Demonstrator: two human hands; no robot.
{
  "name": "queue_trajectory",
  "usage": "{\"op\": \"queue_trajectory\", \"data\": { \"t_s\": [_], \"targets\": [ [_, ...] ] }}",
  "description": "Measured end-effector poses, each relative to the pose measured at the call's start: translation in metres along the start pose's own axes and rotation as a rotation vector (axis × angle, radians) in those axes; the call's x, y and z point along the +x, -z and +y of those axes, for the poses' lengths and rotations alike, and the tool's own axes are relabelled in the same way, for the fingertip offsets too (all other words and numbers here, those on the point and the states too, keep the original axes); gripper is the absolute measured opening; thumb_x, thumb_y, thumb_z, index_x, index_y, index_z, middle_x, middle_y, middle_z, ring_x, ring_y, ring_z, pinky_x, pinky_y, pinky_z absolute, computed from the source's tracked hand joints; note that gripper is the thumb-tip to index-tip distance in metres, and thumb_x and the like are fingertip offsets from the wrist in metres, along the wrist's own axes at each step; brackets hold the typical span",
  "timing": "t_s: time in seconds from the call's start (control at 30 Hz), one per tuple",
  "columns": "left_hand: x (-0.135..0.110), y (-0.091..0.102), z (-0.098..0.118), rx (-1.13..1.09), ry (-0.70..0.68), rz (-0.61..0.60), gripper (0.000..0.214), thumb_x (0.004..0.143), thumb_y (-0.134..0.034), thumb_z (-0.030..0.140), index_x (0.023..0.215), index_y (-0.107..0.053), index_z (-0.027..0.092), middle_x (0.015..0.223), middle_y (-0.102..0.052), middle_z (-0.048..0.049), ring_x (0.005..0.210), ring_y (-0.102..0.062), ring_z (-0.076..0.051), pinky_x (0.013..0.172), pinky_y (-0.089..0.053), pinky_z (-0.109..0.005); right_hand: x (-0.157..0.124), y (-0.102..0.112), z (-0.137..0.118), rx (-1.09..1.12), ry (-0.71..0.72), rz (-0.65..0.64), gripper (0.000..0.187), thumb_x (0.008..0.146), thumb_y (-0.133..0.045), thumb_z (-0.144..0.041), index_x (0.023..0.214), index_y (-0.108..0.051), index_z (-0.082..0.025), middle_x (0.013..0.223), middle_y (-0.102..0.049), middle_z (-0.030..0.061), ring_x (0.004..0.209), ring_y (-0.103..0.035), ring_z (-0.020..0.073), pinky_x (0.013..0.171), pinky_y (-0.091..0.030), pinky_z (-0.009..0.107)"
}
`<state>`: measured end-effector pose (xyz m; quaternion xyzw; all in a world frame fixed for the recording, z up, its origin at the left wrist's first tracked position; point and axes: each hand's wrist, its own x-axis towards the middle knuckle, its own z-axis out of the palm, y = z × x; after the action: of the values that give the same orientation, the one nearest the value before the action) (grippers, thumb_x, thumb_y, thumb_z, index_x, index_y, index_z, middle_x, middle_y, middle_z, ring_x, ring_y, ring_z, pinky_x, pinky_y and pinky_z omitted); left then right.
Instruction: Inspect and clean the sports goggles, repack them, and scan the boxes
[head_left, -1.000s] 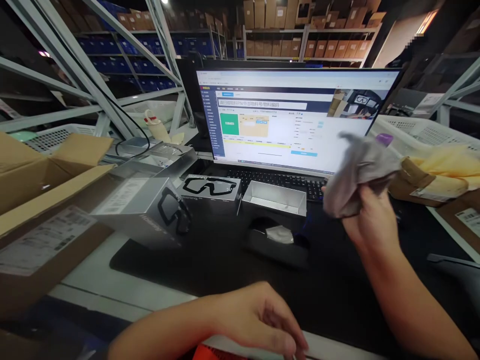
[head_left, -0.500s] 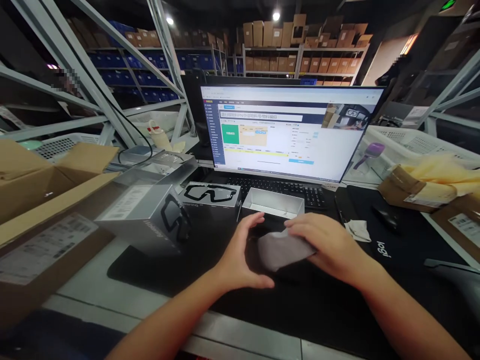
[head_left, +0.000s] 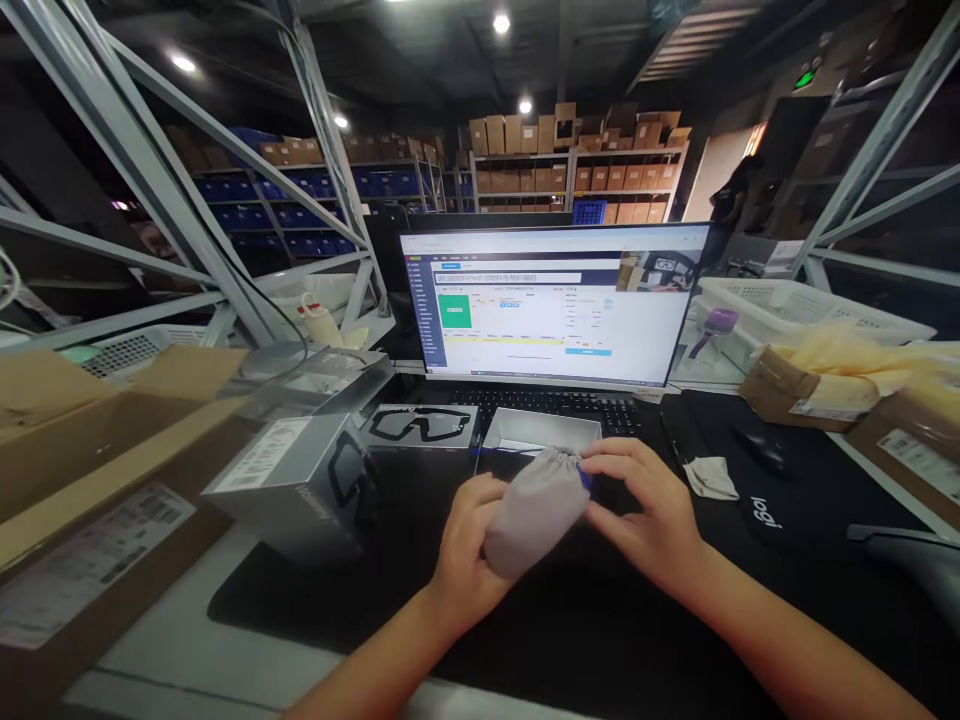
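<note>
Gripping a grey pouch (head_left: 536, 510), both hands, left (head_left: 469, 545) and right (head_left: 637, 510), hover above the bench (head_left: 615, 620) before the open tray (head_left: 540, 432); keyboard (head_left: 555, 404) and monitor (head_left: 551, 305) behind it, silver box (head_left: 300, 485) left.

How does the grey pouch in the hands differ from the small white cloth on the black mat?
The grey pouch is held between the left hand and the right hand; the white cloth lies alone on the black mat. The grey pouch is larger and bulging; the white cloth is smaller and lies nearly flat. The pouch is grey, the cloth paler. Both look like soft fabric.
</note>
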<state>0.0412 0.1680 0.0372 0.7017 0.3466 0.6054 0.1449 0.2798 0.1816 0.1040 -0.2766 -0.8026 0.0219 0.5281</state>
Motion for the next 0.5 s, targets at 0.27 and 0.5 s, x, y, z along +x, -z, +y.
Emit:
{"op": "queue_trajectory", "data": {
  "t_s": [0.27,0.5],
  "targets": [
    [0.012,0.016,-0.002,0.096,-0.091,-0.298,0.062,0.066,-0.088,0.039,0.123,-0.066,0.028,0.132,-0.063,-0.0133,0.123,-0.057,-0.035,0.112,-0.038,-0.055,-0.006,-0.003,-0.001,0.012,0.019,-0.01,0.031,0.086,-0.058,-0.003,0.109,-0.067,-0.023,0.103,-0.065,0.0068,0.093,-0.066,0.0179,0.079,-0.059,0.03],
    [-0.001,0.017,0.034,0.141,-0.187,-0.339,0.072,0.08,-0.074,0.018,0.145,-0.047,0.035,0.147,-0.049,-0.014,0.13,-0.053,-0.034,0.108,-0.046,-0.049,-0.021,-0.025,-0.014,-0.023,0.265,0.016,0.016,0.095,-0.054,-0.01,0.101,-0.066,-0.018,0.102,-0.072,0.01,0.092,-0.071,0.0175,0.077,-0.061,0.026]
  ]
}}
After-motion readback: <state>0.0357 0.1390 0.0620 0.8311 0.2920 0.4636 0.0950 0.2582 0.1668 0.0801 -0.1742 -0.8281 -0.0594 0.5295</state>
